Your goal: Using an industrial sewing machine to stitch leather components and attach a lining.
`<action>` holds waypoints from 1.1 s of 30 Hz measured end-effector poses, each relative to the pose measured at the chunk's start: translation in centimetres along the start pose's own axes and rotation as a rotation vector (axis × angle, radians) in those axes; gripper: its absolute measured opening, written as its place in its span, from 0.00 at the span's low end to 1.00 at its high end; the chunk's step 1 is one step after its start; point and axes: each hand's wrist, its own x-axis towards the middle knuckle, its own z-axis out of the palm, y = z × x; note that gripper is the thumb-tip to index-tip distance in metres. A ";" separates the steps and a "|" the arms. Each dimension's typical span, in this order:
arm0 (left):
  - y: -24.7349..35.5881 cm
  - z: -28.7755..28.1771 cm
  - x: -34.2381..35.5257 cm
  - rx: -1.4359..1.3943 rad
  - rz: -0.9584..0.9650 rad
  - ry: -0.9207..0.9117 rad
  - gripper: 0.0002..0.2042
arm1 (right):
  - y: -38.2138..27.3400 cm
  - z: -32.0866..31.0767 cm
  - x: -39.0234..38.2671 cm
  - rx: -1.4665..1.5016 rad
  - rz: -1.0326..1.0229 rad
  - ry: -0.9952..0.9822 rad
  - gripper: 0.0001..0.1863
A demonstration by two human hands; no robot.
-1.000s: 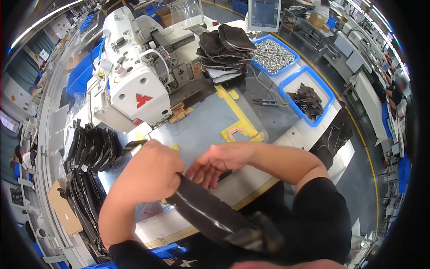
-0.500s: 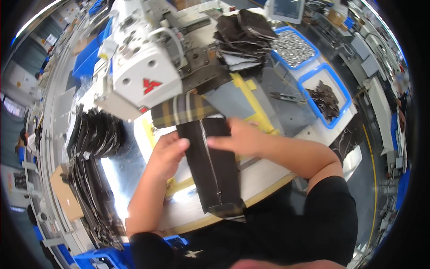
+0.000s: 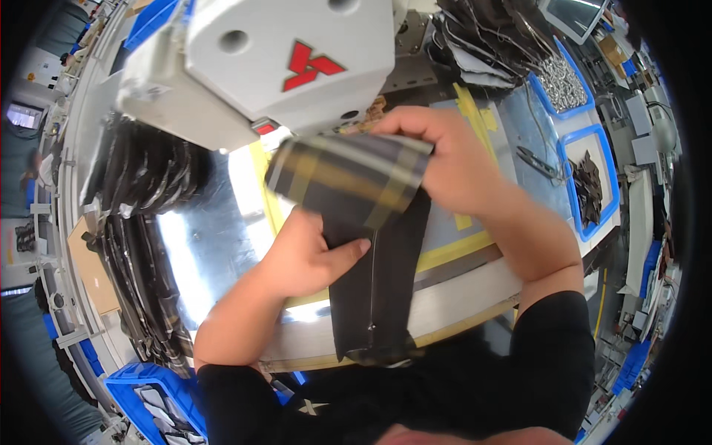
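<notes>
My left hand [image 3: 308, 252] grips a long black fabric piece [image 3: 371, 289], its thumb lying beside the lengthwise zipper. At the piece's upper end, my right hand [image 3: 456, 159] grips a plaid flap [image 3: 348, 174] in dark, olive and pale stripes, blurred by motion and bent over the black fabric. Just beyond it stands a white industrial sewing machine [image 3: 237, 74]. Under the piece lie a steel work plate [image 3: 196, 263] and yellow tape [image 3: 475, 111].
Stacked dark pieces stand at left [image 3: 152, 167] and back right [image 3: 482, 41]. Blue-rimmed trays hold metal hardware [image 3: 560, 81] and dark scraps [image 3: 586, 185]. Snips [image 3: 538, 159] lie beside them. A blue crate [image 3: 122, 386] sits at lower left.
The piece swung from diagonal to upright over the last second. Since half a second ago, my right hand moved up onto the flap, which now bends downward. The view moved nearer the machine.
</notes>
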 end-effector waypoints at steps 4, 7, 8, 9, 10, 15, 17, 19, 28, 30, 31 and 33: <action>-0.2 0.1 0.0 -0.103 0.014 -0.120 0.13 | -1.6 -0.2 0.5 0.826 0.578 0.266 0.25; 0.1 0.5 -0.2 -0.253 0.020 -0.098 0.12 | -1.7 -0.2 0.2 0.887 0.551 0.182 0.31; 0.1 0.6 -0.2 -0.315 0.037 -0.076 0.11 | -2.2 0.1 0.1 0.885 0.586 0.191 0.31; 0.2 0.9 -0.3 -0.316 0.031 -0.077 0.11 | -2.4 0.0 -0.2 0.889 0.590 0.192 0.31; 0.2 1.2 -0.4 -0.273 0.061 -0.032 0.10 | -2.4 -0.2 -0.6 0.679 0.451 0.018 0.30; 1.1 1.6 -0.4 -0.065 0.209 0.042 0.06 | -2.5 0.4 -1.2 0.627 0.326 -0.114 0.29; 1.4 1.7 -0.5 -0.022 0.249 0.074 0.06 | -2.6 0.4 -1.5 0.590 0.336 -0.100 0.29; 1.6 1.6 -0.7 0.001 0.267 0.091 0.06 | -2.9 0.4 -1.5 0.553 0.347 -0.089 0.28; 1.9 1.4 -0.9 0.320 0.438 0.154 0.12 | -2.2 0.8 -1.4 0.704 0.318 -0.319 0.31; 1.4 1.2 -0.9 0.365 0.503 0.120 0.14 | -1.7 0.7 -1.5 0.632 0.288 -0.328 0.31; 1.3 1.2 -1.2 0.368 0.501 0.121 0.14 | -1.5 0.7 -1.5 0.558 0.259 -0.339 0.32; 1.1 1.3 -1.8 0.567 0.587 0.183 0.18 | -2.3 0.5 -1.5 0.531 0.294 -0.351 0.32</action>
